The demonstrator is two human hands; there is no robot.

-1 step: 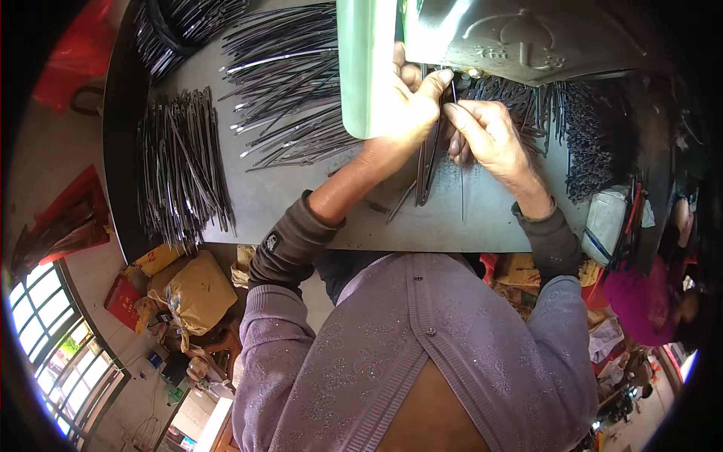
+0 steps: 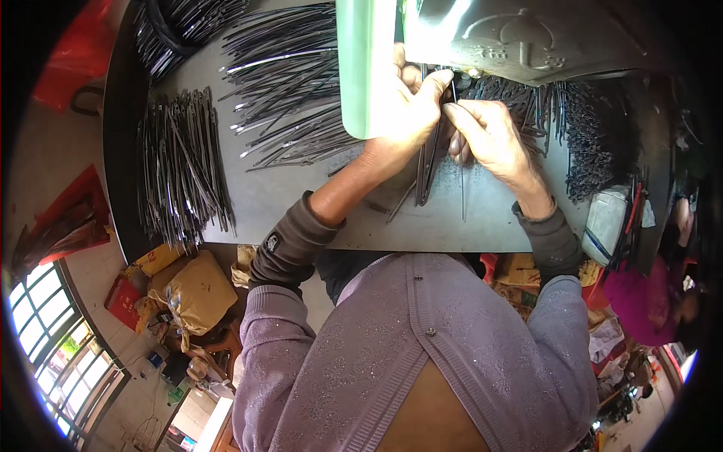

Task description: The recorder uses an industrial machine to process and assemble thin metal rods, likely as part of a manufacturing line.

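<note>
Under the bright lamp, my left hand (image 2: 410, 109) is closed, thumb and fingers pinching dark metal strips (image 2: 427, 169) that look like umbrella ribs and hang down toward the table edge. Strong glare washes out much of this hand. Close beside it on the right, my right hand (image 2: 491, 139) is closed in a pinch. A thin straight metal rod (image 2: 463, 192) runs down below its fingers. The upper ends of these pieces lie between my fingertips, where the exact joint is too small to make out.
Bundles of dark ribs lie on the grey metal table (image 2: 301, 207): one stack (image 2: 184, 166) at left, another (image 2: 290, 90) at centre left, a tangled heap (image 2: 595, 143) at right. A pale green lamp shade (image 2: 355, 75) and an embossed metal panel (image 2: 527, 41) hang close over my hands. A white box (image 2: 605, 222) stands at the right edge.
</note>
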